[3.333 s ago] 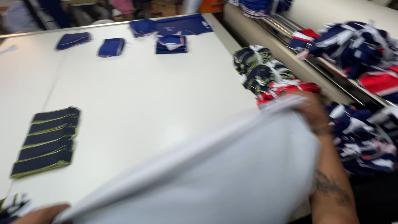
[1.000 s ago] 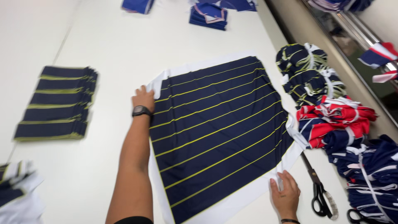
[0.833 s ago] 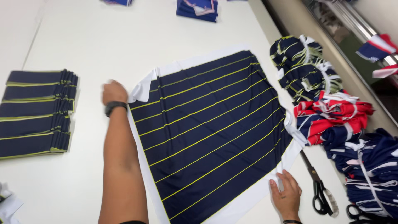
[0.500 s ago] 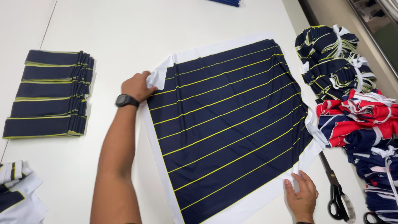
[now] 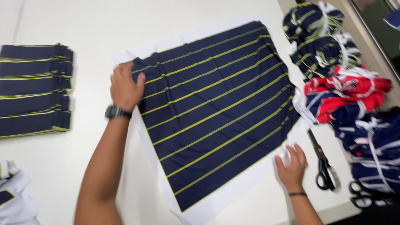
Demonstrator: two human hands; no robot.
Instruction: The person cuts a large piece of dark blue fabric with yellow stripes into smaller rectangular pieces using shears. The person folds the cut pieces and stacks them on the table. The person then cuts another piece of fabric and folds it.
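My left hand (image 5: pixel 125 86) lies flat, fingers spread, on the upper left corner of a navy fabric panel (image 5: pixel 216 108), pressing it to the white counter (image 5: pixel 125 21) without gripping. A black wristwatch (image 5: pixel 118 112) sits on that wrist. My right hand (image 5: pixel 291 164) rests at the panel's lower right edge, fingers apart and touching the white border there; whether it pinches the cloth I cannot tell.

The panel is a smooth, thin knit, roughly square, dark navy crossed by thin yellow-green stripes. It lies flat near the middle of the counter, turned at an angle, so its corners point toward the far right and toward me. The stripes run from lower left up to upper right. A white underlayer (image 5: pixel 233 196) of the same shape shows as a pale margin along its left, near and far edges.

To my left a stack of folded striped pieces (image 5: pixel 35 89) in the same navy and yellow-green sits in neat rows, well apart from the panel. At the right edge of the counter lie crumpled fabric bundles: navy with white and green (image 5: pixel 321 37), then red and white (image 5: pixel 346 89), then blue and white (image 5: pixel 375 146). Black-handled scissors (image 5: pixel 323 164) lie just beside my right hand, blades pointing away from me. A white and navy scrap (image 5: pixel 14 200) lies at the near left corner.
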